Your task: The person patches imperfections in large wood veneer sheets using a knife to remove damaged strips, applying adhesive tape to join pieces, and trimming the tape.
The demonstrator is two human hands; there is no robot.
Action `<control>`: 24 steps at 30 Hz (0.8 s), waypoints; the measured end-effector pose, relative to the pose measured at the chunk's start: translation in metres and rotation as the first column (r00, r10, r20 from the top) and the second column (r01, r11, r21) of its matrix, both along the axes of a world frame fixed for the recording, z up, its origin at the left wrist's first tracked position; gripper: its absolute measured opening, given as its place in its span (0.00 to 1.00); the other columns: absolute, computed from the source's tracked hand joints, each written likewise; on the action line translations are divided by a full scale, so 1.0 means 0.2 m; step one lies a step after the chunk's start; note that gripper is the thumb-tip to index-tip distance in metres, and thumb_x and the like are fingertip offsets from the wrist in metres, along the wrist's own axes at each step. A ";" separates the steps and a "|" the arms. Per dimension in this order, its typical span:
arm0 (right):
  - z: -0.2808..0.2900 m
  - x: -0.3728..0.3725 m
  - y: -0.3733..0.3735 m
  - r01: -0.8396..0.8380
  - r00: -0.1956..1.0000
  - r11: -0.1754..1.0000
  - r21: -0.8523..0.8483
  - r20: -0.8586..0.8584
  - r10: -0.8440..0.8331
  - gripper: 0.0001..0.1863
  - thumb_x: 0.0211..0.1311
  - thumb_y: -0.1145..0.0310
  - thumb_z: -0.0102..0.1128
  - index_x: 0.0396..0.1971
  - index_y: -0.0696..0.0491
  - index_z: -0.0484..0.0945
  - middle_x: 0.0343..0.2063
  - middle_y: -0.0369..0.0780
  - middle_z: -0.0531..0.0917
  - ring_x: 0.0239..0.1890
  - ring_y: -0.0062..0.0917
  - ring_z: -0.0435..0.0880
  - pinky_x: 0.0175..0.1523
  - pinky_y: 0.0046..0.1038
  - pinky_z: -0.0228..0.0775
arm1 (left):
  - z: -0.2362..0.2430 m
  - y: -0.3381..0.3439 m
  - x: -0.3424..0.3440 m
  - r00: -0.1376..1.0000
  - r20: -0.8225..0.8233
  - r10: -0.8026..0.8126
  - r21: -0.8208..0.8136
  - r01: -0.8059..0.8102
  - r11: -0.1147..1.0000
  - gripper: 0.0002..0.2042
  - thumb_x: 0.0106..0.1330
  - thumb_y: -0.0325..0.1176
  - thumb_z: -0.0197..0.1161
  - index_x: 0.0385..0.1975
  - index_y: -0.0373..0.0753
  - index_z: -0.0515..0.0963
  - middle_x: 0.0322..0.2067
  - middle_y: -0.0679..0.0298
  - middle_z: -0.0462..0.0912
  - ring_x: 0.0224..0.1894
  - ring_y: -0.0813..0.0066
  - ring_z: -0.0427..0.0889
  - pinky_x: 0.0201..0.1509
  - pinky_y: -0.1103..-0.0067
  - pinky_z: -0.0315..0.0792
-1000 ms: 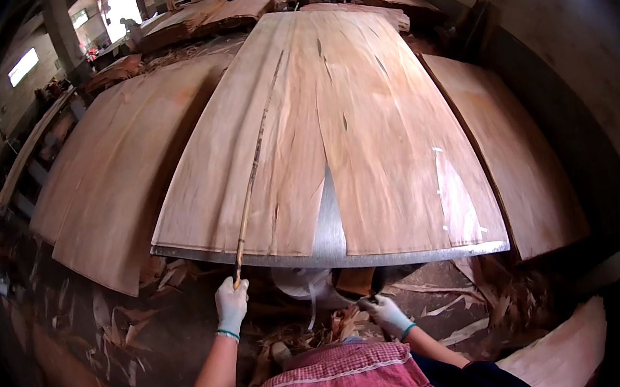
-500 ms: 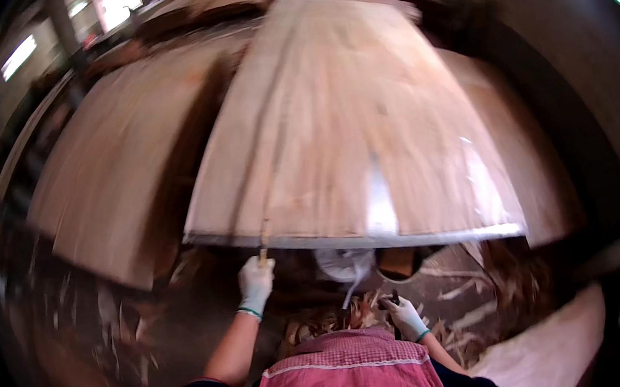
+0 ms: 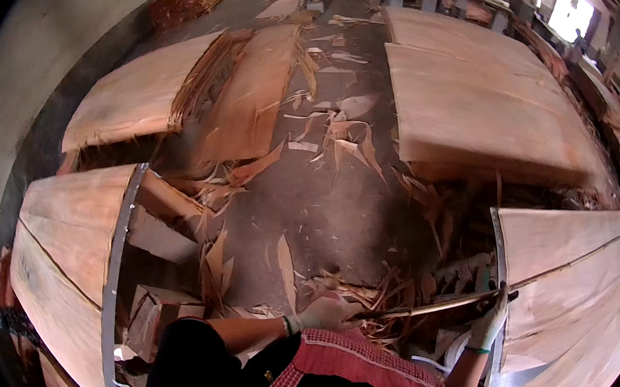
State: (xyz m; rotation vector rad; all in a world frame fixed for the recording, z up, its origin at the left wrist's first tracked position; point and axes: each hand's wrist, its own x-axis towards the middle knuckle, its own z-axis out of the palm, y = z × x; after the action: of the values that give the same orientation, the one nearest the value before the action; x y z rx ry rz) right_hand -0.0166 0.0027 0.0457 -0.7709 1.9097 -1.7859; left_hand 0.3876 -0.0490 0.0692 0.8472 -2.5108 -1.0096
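My left hand point(image 3: 325, 314), in a white glove with a green cuff, is closed on one end of a long thin wooden stick point(image 3: 432, 308) in front of my apron. The stick runs to the right, rising across the veneer sheet point(image 3: 572, 250) on the right-hand table. Beside that table's metal edge point(image 3: 500, 251), my right hand point(image 3: 490, 324), gloved the same way, is closed at the stick. A small dark thing point(image 3: 512, 295) shows at its fingertips; its kind is hard to tell. Whether the right fingers also grip the stick cannot be told.
To my left stands another metal-edged table with a veneer sheet point(image 3: 73, 246). Low stacks of veneer point(image 3: 143, 94) and a large stack point(image 3: 477, 103) flank the aisle ahead. Torn veneer scraps point(image 3: 346, 139) litter the concrete floor point(image 3: 290, 219). Blocks point(image 3: 160, 235) sit by the left table.
My view has swung from the veneer-topped table ahead to an aisle between stacks. The stick now lies crosswise, from my left hand past my right, instead of pointing away over the sheet.
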 end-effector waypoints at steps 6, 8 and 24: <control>0.12 0.57 -0.60 -0.093 0.993 0.996 0.009 0.072 0.092 0.20 0.70 0.69 0.43 0.56 0.62 0.71 0.53 0.47 0.74 0.55 0.32 0.73 0.61 0.32 0.63 | -0.06 -0.40 0.44 0.993 0.089 -0.073 0.185 0.056 0.981 0.24 0.68 0.49 0.55 0.55 0.37 0.67 0.48 0.43 0.75 0.50 0.50 0.76 0.50 0.66 0.73; 0.07 0.83 -0.82 -0.139 0.958 0.988 0.060 -0.246 0.150 0.19 0.70 0.67 0.46 0.55 0.63 0.73 0.52 0.47 0.75 0.51 0.32 0.76 0.58 0.32 0.68 | 0.28 -0.69 0.64 1.000 0.015 0.023 -0.012 -0.023 1.000 0.27 0.67 0.49 0.57 0.59 0.37 0.65 0.54 0.46 0.70 0.55 0.53 0.74 0.55 0.66 0.72; 0.03 2.60 -2.58 -0.385 0.910 0.922 0.035 0.182 0.373 0.14 0.67 0.70 0.55 0.50 0.53 0.68 0.32 0.35 0.73 0.27 0.19 0.68 0.26 0.26 0.65 | 1.29 -1.89 1.88 0.739 -0.664 0.113 -0.228 -0.343 0.911 0.31 0.63 0.41 0.62 0.61 0.33 0.58 0.53 0.48 0.70 0.50 0.53 0.74 0.56 0.67 0.67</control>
State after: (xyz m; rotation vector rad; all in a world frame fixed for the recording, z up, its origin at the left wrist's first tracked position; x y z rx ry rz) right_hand 0.5037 -0.5123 0.0508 -0.8639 1.5737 -1.4855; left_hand 0.7643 -0.4264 0.3275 0.5597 -1.8472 -0.6085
